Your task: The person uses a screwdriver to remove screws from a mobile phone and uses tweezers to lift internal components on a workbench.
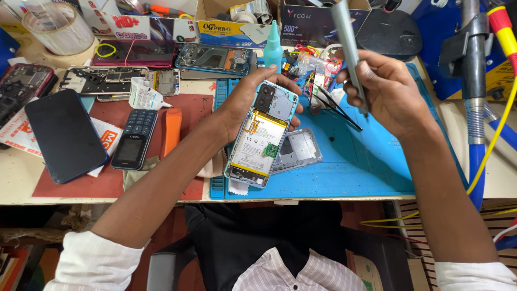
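My left hand (245, 102) grips an opened smartphone (263, 134) with its back cover off, so the yellow-edged battery and camera module show; it is held tilted above the blue work mat (366, 161). My right hand (388, 91) is raised to the right of the phone, closed around a flat grey metal tool (349, 40) that points up, and black tweezers (336, 108) that point down-left toward the mat.
A clear plastic cover (299, 151) lies on the mat under the phone. To the left lie a keypad phone (133, 139), a dark smartphone (64, 134), an orange tool (172, 129), a glue tube (142, 94) and dismantled phones. A teal bottle (273, 46) and boxes stand behind.
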